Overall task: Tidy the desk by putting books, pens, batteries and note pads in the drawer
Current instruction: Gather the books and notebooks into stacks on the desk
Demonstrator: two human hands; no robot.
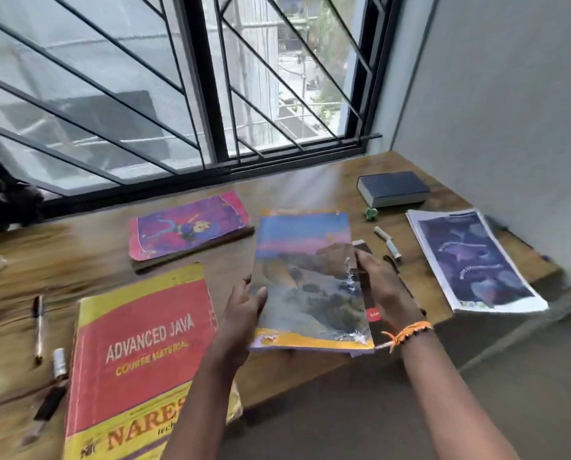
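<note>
Hands flank the landscape-cover book [307,280], lifted over the bench [310,184] near its front edge: the left hand [244,313] lies nearly flat against its left edge, the right hand [382,287] curls round the right edge along with a dark booklet [372,310] behind. The book's long axis runs away from the person. No drawer shows, so its direction cannot be told.
</note>
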